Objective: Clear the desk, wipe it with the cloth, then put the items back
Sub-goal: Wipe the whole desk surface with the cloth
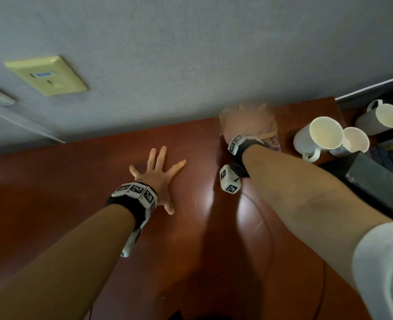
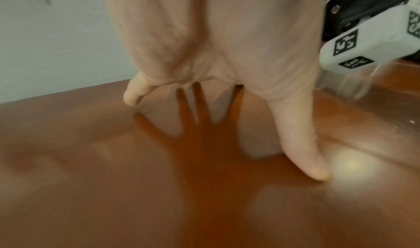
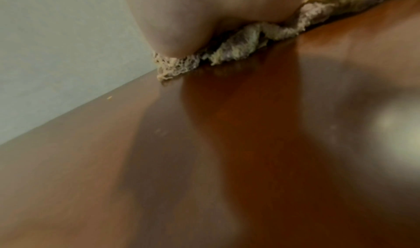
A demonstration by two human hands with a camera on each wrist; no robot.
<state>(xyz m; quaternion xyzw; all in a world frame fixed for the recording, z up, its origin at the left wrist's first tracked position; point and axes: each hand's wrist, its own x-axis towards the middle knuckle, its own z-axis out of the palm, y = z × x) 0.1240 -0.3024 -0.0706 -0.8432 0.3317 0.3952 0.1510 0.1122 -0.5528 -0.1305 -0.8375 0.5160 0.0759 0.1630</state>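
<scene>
My right hand [image 1: 248,122] lay spread flat on the cloth [image 3: 229,49], soft and bunching, best pressed mid-wad, while my left hand [image 1: 158,174] braced splayed, holding nothing, on the desk [image 1: 75,192].

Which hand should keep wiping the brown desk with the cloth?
The right hand. It already presses flat on the cloth near the wall. The left hand is spread bare on the desk, away from the cloth.
</scene>
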